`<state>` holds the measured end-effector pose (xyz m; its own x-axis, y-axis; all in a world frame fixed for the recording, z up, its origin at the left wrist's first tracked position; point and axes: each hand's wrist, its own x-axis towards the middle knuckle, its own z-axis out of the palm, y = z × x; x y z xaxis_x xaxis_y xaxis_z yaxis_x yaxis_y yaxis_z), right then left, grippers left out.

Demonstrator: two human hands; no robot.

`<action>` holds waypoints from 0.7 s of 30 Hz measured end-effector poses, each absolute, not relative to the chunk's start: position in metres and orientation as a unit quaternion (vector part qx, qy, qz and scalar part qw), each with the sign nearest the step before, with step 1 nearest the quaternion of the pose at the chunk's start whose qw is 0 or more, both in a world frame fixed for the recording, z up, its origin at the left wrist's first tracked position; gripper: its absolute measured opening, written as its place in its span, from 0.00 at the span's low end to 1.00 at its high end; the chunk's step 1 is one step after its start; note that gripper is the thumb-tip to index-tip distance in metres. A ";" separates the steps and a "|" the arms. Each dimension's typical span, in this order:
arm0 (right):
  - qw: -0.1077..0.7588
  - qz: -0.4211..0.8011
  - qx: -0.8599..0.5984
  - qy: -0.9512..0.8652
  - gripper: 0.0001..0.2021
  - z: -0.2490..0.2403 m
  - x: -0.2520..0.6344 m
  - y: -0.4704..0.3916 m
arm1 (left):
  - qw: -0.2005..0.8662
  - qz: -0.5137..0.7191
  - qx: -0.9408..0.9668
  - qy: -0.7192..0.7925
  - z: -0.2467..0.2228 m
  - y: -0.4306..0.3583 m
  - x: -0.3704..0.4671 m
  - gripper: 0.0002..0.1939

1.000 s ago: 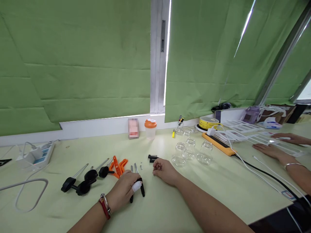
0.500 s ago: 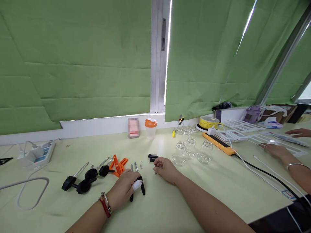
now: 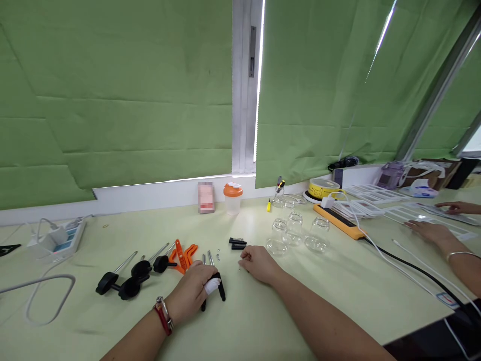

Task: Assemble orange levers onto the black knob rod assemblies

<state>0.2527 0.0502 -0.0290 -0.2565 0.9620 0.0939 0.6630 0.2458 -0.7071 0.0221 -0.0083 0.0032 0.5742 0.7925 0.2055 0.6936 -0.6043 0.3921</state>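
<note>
My left hand [image 3: 194, 288], a white wrap on one finger, is closed over a black-handled tool [image 3: 221, 287] with slim metal rods [image 3: 211, 257]. A second black handle end [image 3: 203, 305] shows below the fingers; how the parts join is hidden. My right hand [image 3: 260, 264] rests on the table with its fingers curled together. Whatever they pinch, if anything, is too small to make out. Just beyond it lie two short black pieces with springs [image 3: 237, 243]. Tiny clear or metal bits [image 3: 218, 254] are scattered between the hands. Orange plastic clamps [image 3: 182, 256] lie past my left hand.
Black round-ended tools with metal shafts [image 3: 130, 288] lie left. Upturned glass jars [image 3: 278, 235] stand to the right, near an orange power strip [image 3: 340, 222]. An orange-lidded cup [image 3: 233, 198] stands by the wall. Another person's hand [image 3: 428, 230] works at far right.
My right hand has drawn slightly to the right, away from the black spring pieces, which now show more fully. My left hand has stayed nearly still on the tool.
</note>
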 end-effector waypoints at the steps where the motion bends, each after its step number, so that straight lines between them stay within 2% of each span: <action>1: 0.265 0.273 -0.550 -0.744 0.05 -0.029 0.253 0.050 | 0.135 0.184 0.877 0.423 0.003 -0.008 0.022 0.15; 11: 0.256 0.255 -0.546 -0.756 0.04 -0.026 0.252 0.048 | 0.135 0.191 0.878 0.418 0.006 -0.010 0.022 0.16; 21: 0.283 0.271 -0.468 -0.792 0.07 -0.025 0.254 0.045 | 0.117 0.200 0.874 0.428 0.005 -0.008 0.021 0.16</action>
<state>0.2536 0.0448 -0.0249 -0.4023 0.8947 0.1940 0.5878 0.4149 -0.6945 0.0208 -0.0081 0.0048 0.5539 0.7945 0.2489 0.7013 -0.6064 0.3748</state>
